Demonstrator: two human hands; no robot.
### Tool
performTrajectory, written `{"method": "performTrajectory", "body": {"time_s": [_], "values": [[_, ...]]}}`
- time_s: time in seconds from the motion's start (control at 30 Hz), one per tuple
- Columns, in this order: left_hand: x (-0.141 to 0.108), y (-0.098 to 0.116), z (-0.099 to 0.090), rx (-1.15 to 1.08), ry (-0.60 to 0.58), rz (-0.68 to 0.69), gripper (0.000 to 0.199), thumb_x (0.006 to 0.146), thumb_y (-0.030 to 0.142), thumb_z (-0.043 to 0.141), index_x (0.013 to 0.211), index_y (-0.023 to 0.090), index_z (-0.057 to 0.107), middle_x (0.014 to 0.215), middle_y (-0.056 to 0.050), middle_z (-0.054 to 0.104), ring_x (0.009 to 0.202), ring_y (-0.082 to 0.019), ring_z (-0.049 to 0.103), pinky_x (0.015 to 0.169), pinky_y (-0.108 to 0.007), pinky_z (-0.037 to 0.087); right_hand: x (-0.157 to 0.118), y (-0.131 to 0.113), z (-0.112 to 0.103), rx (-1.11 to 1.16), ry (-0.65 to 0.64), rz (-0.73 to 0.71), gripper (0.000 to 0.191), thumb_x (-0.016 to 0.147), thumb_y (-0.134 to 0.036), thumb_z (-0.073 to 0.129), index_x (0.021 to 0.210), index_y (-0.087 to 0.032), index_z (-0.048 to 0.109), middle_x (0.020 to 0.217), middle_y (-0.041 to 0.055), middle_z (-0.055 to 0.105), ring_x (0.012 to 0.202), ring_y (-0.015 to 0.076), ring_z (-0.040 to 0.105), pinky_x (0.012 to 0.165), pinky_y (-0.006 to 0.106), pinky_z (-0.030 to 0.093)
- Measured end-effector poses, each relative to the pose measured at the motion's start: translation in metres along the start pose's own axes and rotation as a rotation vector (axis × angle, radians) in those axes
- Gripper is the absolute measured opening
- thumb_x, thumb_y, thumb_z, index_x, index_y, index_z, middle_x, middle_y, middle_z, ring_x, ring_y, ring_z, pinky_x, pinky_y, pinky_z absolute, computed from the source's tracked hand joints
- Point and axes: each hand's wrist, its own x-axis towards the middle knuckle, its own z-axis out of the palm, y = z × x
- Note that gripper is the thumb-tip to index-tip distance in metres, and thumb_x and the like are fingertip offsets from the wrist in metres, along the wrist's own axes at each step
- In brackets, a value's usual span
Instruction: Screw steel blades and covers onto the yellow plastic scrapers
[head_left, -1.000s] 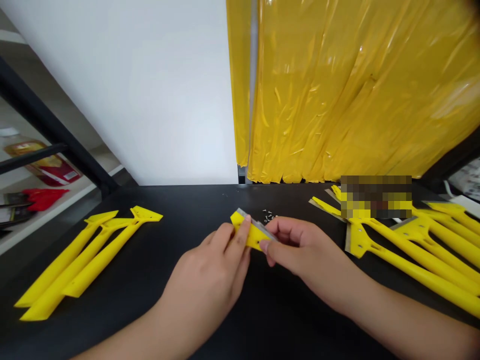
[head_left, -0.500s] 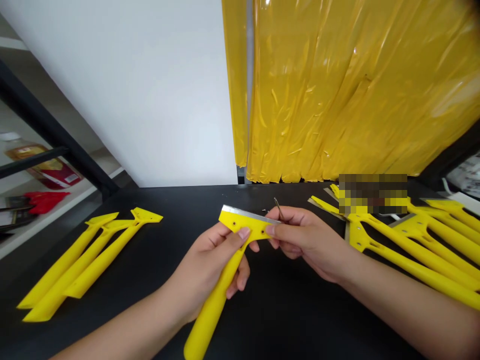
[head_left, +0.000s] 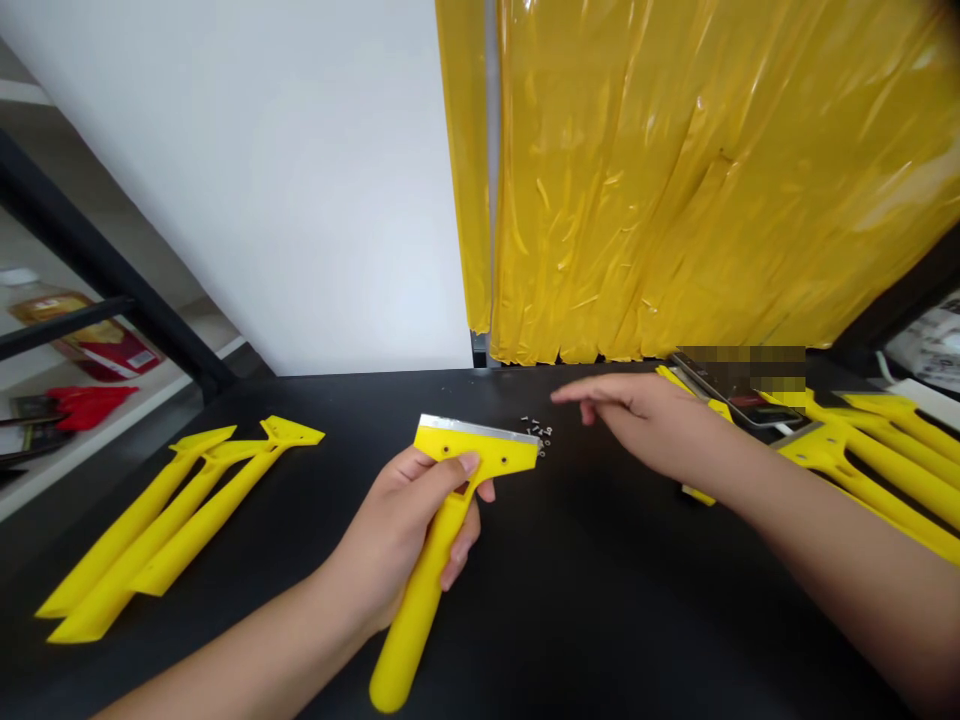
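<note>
Firmly, the left hand [head_left: 397, 530] grips a yellow scraper [head_left: 487, 450], blade [head_left: 480, 431] pointing away, handle [head_left: 416, 625] slanting back. The open right hand [head_left: 645, 425] hovers near small screws [head_left: 537, 432].

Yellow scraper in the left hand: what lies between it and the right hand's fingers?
Head view: a small scatter of metal screws on the black tabletop, just off the scraper head, below the right hand's fingers.

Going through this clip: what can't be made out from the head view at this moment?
- Screws: head view, too small to count or to tell their type.
- Dark flat object: head view, a pixelated patch hides its upper edge.
- Yellow scraper: head view, the left hand hides part of its handle.
- Bottle: head view, its label is too small and blurred to read.
</note>
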Motion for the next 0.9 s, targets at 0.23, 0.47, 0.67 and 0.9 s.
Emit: {"method": "performTrajectory", "body": {"time_s": [0.23,0.47,0.67,0.9], "values": [[0.001,-0.002,-0.003,-0.031,0.014,-0.019,0.039,0.102,0.049,0.059,0.082,0.016,0.065,0.044,0.002,0.055,0.031,-0.008,0.043,0.038,-0.017,0.034,0.001,-0.004,0.025,-0.247,-0.157,-0.069,0.027,0.09,-0.024,0.063,0.104,-0.033,0.083,0.106,0.0033,0.082,0.1,0.0301,0.072,0.084,0.04,0.047],[0.005,-0.003,-0.005,-0.056,0.03,-0.07,0.037,0.102,0.047,0.058,0.081,0.017,0.063,0.043,0.002,0.054,0.03,-0.008,0.042,0.035,-0.016,0.032,0.006,-0.004,0.038,-0.188,-0.152,-0.032,0.009,0.085,-0.02,0.064,0.082,-0.024,0.071,0.085,0.0058,0.071,0.081,0.024,0.059,0.071,0.037,0.031],[0.004,-0.005,-0.006,-0.088,0.002,-0.073,0.037,0.102,0.045,0.057,0.08,0.017,0.065,0.043,0.0,0.055,0.03,-0.009,0.045,0.034,-0.016,0.033,0.004,-0.009,0.04,0.268,-0.232,0.117,0.013,0.089,-0.036,0.068,0.086,-0.023,0.068,0.076,0.0015,0.063,0.07,0.0167,0.05,0.063,0.032,0.032],[0.0,-0.007,-0.005,-0.134,-0.046,-0.07,0.037,0.1,0.046,0.058,0.078,0.016,0.064,0.045,-0.001,0.057,0.03,-0.01,0.045,0.032,-0.016,0.033,-0.011,-0.036,0.056,0.924,-0.445,0.268,0.031,0.091,-0.052,0.069,0.095,-0.022,0.061,0.068,-0.0045,0.057,0.051,0.0077,0.035,0.048,0.026,0.021]]}}
